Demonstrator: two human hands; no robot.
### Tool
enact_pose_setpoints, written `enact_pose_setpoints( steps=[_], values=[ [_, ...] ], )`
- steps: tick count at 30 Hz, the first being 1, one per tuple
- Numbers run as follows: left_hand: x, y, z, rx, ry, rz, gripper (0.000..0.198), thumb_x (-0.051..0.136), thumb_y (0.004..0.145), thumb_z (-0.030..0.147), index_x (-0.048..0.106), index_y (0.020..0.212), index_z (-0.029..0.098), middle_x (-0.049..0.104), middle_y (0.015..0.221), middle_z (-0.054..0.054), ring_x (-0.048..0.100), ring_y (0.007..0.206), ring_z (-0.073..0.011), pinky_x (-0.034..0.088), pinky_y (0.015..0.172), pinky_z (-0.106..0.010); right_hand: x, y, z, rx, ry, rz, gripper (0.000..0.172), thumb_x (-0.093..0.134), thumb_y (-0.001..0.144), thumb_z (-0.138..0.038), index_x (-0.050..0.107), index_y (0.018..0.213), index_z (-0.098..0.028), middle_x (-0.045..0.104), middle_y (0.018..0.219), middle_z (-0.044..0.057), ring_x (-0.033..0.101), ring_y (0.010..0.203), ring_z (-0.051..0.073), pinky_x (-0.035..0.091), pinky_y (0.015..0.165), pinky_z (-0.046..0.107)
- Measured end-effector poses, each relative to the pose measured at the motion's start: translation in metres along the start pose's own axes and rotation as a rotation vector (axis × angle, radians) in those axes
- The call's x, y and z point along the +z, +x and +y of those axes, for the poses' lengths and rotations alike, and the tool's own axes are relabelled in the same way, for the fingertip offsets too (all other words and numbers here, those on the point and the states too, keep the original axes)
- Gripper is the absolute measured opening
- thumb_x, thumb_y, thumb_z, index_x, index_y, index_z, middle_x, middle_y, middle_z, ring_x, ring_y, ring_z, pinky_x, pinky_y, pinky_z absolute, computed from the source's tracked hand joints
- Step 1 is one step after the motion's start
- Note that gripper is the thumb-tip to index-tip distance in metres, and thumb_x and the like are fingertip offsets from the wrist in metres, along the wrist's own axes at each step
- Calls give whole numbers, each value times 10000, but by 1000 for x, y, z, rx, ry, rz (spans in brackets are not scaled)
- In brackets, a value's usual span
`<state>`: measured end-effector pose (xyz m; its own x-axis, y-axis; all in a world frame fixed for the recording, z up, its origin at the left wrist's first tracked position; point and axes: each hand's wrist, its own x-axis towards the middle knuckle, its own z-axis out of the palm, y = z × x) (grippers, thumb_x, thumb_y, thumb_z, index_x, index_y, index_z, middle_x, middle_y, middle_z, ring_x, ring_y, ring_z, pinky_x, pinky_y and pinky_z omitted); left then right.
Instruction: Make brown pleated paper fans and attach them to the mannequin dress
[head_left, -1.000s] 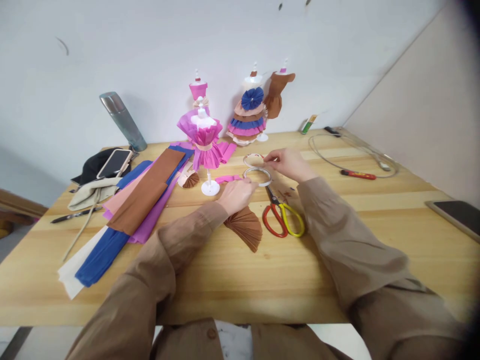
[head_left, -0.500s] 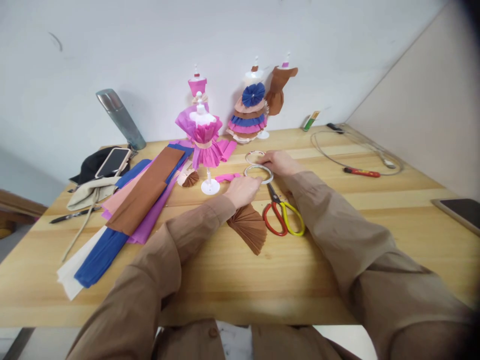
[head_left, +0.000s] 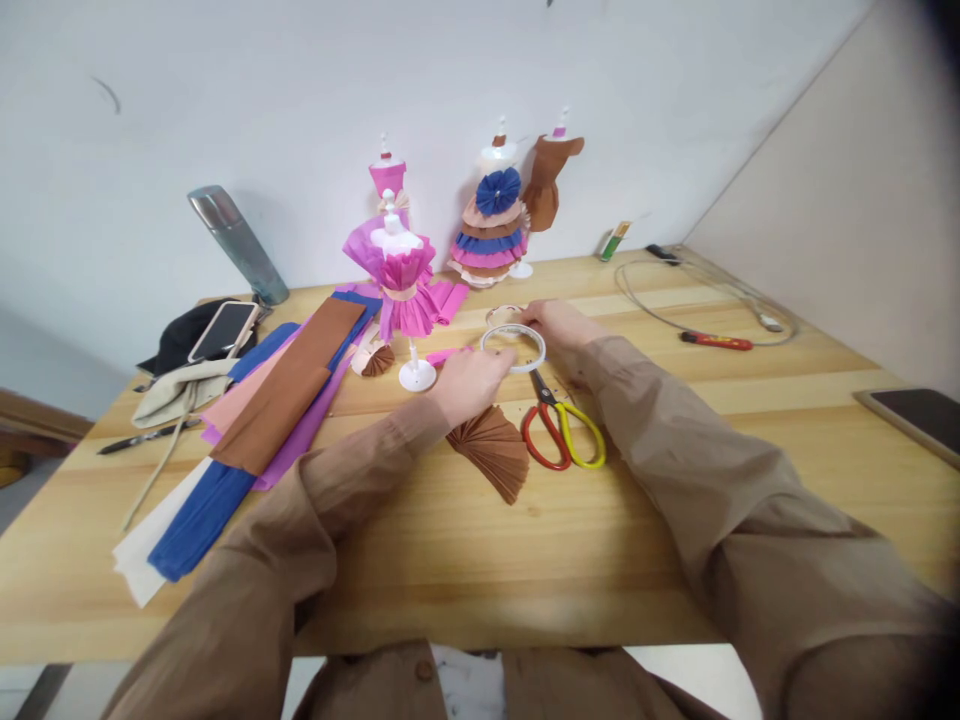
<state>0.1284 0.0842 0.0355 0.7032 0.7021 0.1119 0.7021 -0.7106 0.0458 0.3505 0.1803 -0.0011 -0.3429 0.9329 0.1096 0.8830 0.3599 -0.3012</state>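
Observation:
A white roll of tape (head_left: pixel 541 349) is pinched at its near left side in my left hand (head_left: pixel 471 382). Just behind it lies a second ring-shaped roll (head_left: pixel 492 315), and the closed fingertips of my right hand (head_left: pixel 564 326) are at its right side. A pleated brown paper fan (head_left: pixel 491 455) rests below my left wrist. Scissors (head_left: pixel 551 432) with one red and one yellow handle lie between my forearms, blades pointing away. To the left of my left hand stands a small white dress form (head_left: pixel 397 238) in a pink paper dress.
Strips of coloured crepe paper (head_left: pixel 289 385) lie at left, near a phone (head_left: pixel 223 332), a pen (head_left: pixel 142 438) and a leaning metal bottle (head_left: pixel 238 243). More dressed forms (head_left: pixel 491 225) stand by the wall. A cable (head_left: pixel 637 310), red-handled tool (head_left: pixel 716 341) and dark tablet-like device (head_left: pixel 915 418) are at right.
My left hand has drawn slightly left and toward me, and the front tape roll shows a little larger and more tilted. The right hand stays by the rear roll.

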Motion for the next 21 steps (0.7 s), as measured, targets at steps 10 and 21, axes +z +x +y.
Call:
enact_pose_setpoints(
  steps=[10,21],
  values=[
    [-4,-77,34,404,107,374,225,377,945,124,583,854,136,620,696,-19,593,615,-140,414,502,-255,-9,-19,-10,54,184,176,272,554,813,-270,734,979,-152,748,1010,111,678,835,214,517,760,319],
    [2,-116,56,655,-139,834,109,547,863,139,640,811,116,478,520,55,472,450,-65,338,397,-196,-16,-46,-125,-235,344,-146,199,586,811,-173,754,913,-201,755,974,47,678,871,185,499,807,283]
  ],
)
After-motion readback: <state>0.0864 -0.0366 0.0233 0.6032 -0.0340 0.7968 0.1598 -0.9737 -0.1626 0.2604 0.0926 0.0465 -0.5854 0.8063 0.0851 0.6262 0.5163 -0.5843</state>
